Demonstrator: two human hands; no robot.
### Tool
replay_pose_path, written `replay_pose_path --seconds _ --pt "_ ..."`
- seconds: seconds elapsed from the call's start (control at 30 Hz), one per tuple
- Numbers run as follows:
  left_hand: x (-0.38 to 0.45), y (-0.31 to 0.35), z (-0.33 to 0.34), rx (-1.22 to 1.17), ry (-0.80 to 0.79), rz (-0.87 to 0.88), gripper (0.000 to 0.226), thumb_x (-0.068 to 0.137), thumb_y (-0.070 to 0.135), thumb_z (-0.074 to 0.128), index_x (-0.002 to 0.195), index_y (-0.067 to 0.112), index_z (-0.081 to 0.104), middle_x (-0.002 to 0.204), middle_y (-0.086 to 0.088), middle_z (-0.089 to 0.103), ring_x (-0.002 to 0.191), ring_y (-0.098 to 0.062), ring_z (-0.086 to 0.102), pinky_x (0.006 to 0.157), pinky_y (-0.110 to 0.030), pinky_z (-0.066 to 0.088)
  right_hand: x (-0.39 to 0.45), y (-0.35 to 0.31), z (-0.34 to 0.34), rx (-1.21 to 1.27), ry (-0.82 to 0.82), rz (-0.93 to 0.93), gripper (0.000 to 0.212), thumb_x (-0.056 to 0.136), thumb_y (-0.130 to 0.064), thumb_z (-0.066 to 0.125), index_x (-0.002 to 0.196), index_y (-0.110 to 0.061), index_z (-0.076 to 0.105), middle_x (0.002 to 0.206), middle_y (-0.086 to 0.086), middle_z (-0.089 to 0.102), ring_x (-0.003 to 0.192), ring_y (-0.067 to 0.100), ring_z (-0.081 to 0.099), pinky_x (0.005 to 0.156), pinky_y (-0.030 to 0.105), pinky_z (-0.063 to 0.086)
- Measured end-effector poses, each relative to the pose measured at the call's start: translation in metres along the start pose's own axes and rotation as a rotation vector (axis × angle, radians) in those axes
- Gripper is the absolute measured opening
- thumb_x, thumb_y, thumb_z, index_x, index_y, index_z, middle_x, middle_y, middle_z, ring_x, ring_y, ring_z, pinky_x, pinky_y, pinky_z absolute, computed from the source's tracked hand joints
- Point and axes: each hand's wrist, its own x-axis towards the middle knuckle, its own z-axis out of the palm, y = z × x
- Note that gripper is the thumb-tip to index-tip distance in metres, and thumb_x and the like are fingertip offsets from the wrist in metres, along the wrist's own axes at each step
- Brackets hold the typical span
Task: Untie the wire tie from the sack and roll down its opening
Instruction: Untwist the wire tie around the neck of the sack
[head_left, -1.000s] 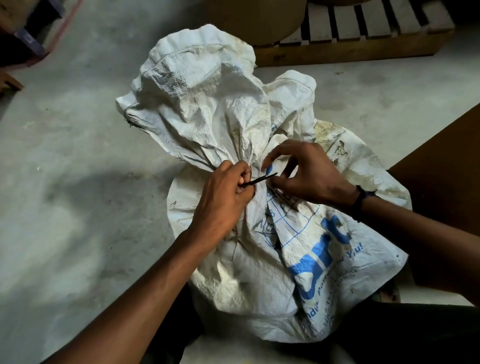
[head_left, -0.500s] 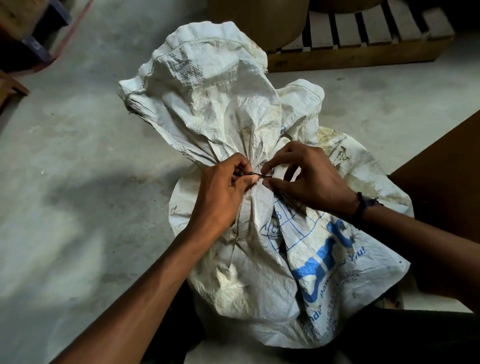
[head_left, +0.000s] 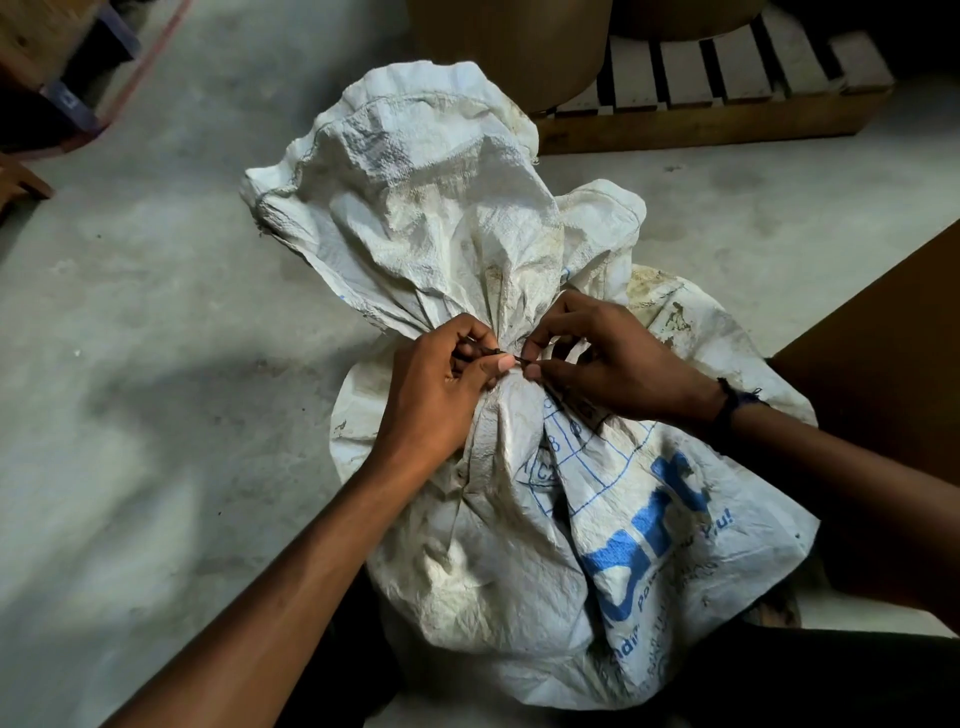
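Observation:
A dirty white woven sack (head_left: 498, 519) with blue print stands on the concrete floor. Its neck is bunched tight and its loose top (head_left: 415, 197) flares up behind. A thin dark wire tie (head_left: 511, 357) wraps the neck. My left hand (head_left: 441, 395) pinches the tie's left end between thumb and curled fingers. My right hand (head_left: 608, 358) pinches the right end with thumb and forefinger. Both hands sit at the neck, their fingertips almost touching. Most of the tie is hidden by the fingers.
A wooden pallet (head_left: 727, 98) lies behind the sack with a brown drum (head_left: 509, 47) beside it. A brown board (head_left: 893, 332) stands at the right. Wooden furniture (head_left: 47, 78) sits at the top left. Bare concrete floor (head_left: 156, 364) spreads to the left.
A second ago a straight length of the tie stuck out between my hands. My hands have closed in together at the neck, and only a short bit shows now.

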Motion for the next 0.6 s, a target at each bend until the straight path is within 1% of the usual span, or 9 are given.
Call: replay_pose_path --seconds 0.07,0.13,0.2,0.23,0.27,0.33,0.43,0.5,0.6 --pt "0.002 -0.001 -0.002 -0.056 -0.012 -0.009 0.014 0.088 0.013 0.081 0.087 0.009 0.068 0.074 -0.002 0.069 0.067 -0.008 0.069 0.061 -0.009 0.047 0.0 0.001 0.001 0.026 -0.007 0.018 0.012 0.09 -0.021 0.08 0.101 -0.016 0.08 0.102 0.006 0.058 0.087 0.017 0.068 0.067 0.008 0.049" --pt "0.004 -0.003 -0.005 -0.129 -0.027 -0.021 0.015 0.085 0.012 0.084 0.088 0.007 0.07 0.076 -0.009 0.073 0.071 -0.019 0.074 0.068 -0.024 0.058 0.001 0.003 0.001 0.065 0.002 0.038 0.011 0.09 -0.022 0.081 0.1 -0.018 0.079 0.103 0.007 0.058 0.089 0.019 0.068 0.071 0.014 0.052" --pt "0.006 -0.006 -0.008 -0.227 -0.047 -0.044 0.013 0.085 0.013 0.084 0.089 0.007 0.073 0.078 -0.011 0.076 0.075 -0.028 0.076 0.081 -0.044 0.064 0.002 0.005 -0.001 0.102 0.007 0.051 0.009 0.091 -0.022 0.081 0.099 -0.02 0.08 0.102 0.004 0.059 0.093 0.02 0.067 0.081 0.031 0.059" --pt "0.007 -0.006 -0.009 -0.265 -0.062 -0.053 0.011 0.086 0.013 0.082 0.09 0.007 0.074 0.079 -0.01 0.077 0.077 -0.029 0.076 0.084 -0.049 0.063 0.002 0.006 -0.002 0.118 0.003 0.058 0.008 0.091 -0.021 0.08 0.099 -0.02 0.08 0.101 0.002 0.058 0.095 0.02 0.066 0.087 0.038 0.059" --pt "0.007 -0.006 -0.01 -0.285 -0.079 -0.058 0.01 0.088 0.014 0.081 0.091 0.008 0.074 0.08 -0.009 0.077 0.079 -0.028 0.076 0.087 -0.051 0.063 0.002 0.007 -0.002 0.129 -0.005 0.063 0.008 0.091 -0.021 0.08 0.099 -0.02 0.08 0.101 0.001 0.058 0.097 0.02 0.065 0.091 0.042 0.058" --pt "0.008 -0.007 -0.011 -0.283 -0.118 -0.063 0.007 0.091 0.015 0.078 0.095 0.011 0.072 0.083 -0.005 0.077 0.081 -0.024 0.076 0.088 -0.046 0.062 0.002 0.008 -0.003 0.147 -0.014 0.071 0.008 0.092 -0.021 0.08 0.099 -0.019 0.079 0.1 0.0 0.059 0.098 0.019 0.065 0.093 0.043 0.057" --pt "0.009 -0.007 -0.011 -0.249 -0.164 -0.064 0.012 0.092 0.011 0.077 0.1 0.015 0.069 0.09 0.002 0.076 0.088 -0.018 0.076 0.091 -0.037 0.06 0.002 0.008 -0.002 0.172 -0.007 0.083 0.008 0.092 -0.021 0.08 0.099 -0.017 0.079 0.099 -0.003 0.058 0.096 0.015 0.065 0.094 0.041 0.057" --pt "0.009 -0.008 -0.012 -0.229 -0.176 -0.055 0.016 0.089 0.009 0.079 0.099 0.016 0.069 0.093 0.006 0.074 0.094 -0.015 0.075 0.095 -0.038 0.059 0.003 0.009 -0.002 0.172 0.001 0.09 0.008 0.091 -0.022 0.08 0.099 -0.018 0.08 0.1 -0.001 0.059 0.097 0.016 0.065 0.094 0.042 0.057" --pt "0.008 -0.007 -0.012 -0.212 -0.173 -0.034 0.012 0.092 0.015 0.077 0.098 0.013 0.068 0.096 0.001 0.077 0.097 -0.017 0.076 0.097 -0.042 0.059 0.003 0.01 -0.003 0.166 0.009 0.094 0.007 0.09 -0.025 0.081 0.097 -0.022 0.08 0.103 0.004 0.061 0.099 0.02 0.067 0.094 0.046 0.057"
